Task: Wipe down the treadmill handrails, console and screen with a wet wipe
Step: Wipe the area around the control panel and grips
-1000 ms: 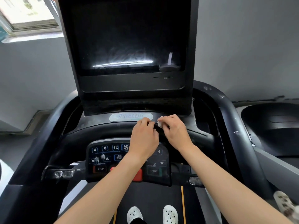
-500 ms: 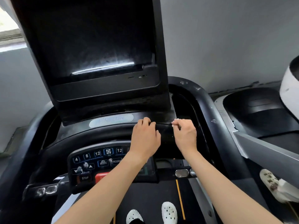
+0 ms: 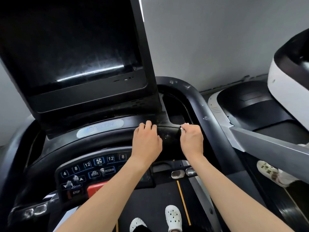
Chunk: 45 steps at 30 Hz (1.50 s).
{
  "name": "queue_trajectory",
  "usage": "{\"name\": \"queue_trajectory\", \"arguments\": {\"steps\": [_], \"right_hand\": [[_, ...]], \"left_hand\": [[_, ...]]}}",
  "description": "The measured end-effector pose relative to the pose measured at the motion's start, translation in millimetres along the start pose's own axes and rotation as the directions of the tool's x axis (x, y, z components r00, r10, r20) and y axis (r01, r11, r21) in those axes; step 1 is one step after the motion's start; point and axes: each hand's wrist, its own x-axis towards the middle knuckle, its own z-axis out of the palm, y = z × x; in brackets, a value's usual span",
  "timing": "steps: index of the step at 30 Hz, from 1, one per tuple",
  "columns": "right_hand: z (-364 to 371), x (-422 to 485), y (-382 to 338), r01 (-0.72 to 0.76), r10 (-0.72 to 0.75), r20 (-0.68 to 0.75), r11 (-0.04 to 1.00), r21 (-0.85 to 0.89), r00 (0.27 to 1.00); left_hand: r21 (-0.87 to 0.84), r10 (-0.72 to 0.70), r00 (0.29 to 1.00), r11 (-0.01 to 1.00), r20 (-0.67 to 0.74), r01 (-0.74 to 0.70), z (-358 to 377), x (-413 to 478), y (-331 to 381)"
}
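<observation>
Black plastic filled most of the head view. The dark screen stood at about 10 o'clock of the picture, with one bright streak of light low across its glass. Below it, at 7 o'clock, lay the console with its number keys, the fan key and a red button.

Near the centre both hands were on the curved front bar. The left hand lay palm down, its fingers bent over the top edge of the bar. The right hand was at 3 o'clock from it, a little apart. Its fingers were curled and pressed together at the tips, pinching the wet wipe against the bar. Only a small white bit of the wipe showed at 11 o'clock of that hand; the rest was hidden.

The right handrail curved away at 1 o'clock from the right hand. At 6 o'clock of the picture two white shoes stood on the belt. At 3 o'clock was a second treadmill, and a third white shoe lay near its edge.
</observation>
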Motion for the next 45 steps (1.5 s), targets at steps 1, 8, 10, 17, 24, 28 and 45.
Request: {"name": "queue_trajectory", "arguments": {"steps": [1, 8, 10, 17, 24, 28, 45], "right_hand": [[3.4, -1.3, -3.7, 0.014, -0.013, 0.012, 1.000, -0.020, 1.000], [-6.9, -11.9, 9.2, 0.129, -0.123, 0.047, 0.976, -0.175, 0.991], [-8.6, -15.7, 16.3, 0.103, -0.101, 0.018, 0.972, -0.211, 0.995], [4.3, -0.2, 11.2, 0.144, -0.118, 0.117, 0.960, -0.240, 0.986], [-4.2, -17.2, 8.6, 0.184, -0.185, -0.001, 0.978, -0.103, 0.983], [1.8, -21.4, -17.6, 0.278, -0.280, 0.049, 0.959, 0.050, 0.959], [23.4, -19.2, -76.5, 0.391, -0.411, 0.255, 0.912, 0.128, 0.875]], "left_hand": [[0.005, 0.001, 1.000, 1.000, -0.001, -0.001, -0.1, 0.0, 0.6], [0.051, 0.011, 1.000, 0.999, -0.002, -0.011, 0.6, -1.3, 4.8], [0.065, 0.014, 1.000, 0.998, 0.008, -0.015, 0.6, -2.1, 5.3], [0.082, 0.002, 0.999, 0.997, 0.033, -0.005, -0.6, -2.8, 9.3], [0.090, 0.002, 0.999, 0.996, 0.033, -0.005, -0.1, -1.7, 8.2], [0.069, 0.008, 0.999, 0.998, 0.038, -0.010, -1.4, -2.0, 2.6], [-0.097, -0.231, 0.972, 0.970, -0.055, 0.225, -9.0, -27.2, -50.7]]}}
